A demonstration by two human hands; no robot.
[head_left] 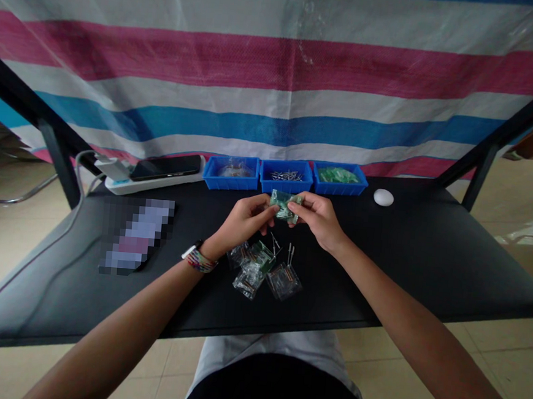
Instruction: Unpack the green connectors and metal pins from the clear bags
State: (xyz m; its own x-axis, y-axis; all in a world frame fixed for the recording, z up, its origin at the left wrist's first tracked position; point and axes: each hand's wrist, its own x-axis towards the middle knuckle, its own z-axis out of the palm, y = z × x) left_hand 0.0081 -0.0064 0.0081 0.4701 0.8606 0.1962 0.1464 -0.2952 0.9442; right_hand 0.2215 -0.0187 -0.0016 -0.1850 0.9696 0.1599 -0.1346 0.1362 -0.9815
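Between my two hands is a small green plastic packet, held up in front of the blue bins. My left hand pinches its left side with thumb and fingers. On its right side, my right hand has thumb and fingertips closed on it. What is inside the packet is too small to make out. Below the hands lie several clear packets with small parts, one more clear packet to their right, a green packet among them, and a few thin metal pins.
Along the back stand a blue bin with clear packets, a blue bin with metal pins, and a blue bin with green packets. A white mouse-like object is at right. At left are a power strip, a phone and a blurred-out phone-shaped object.
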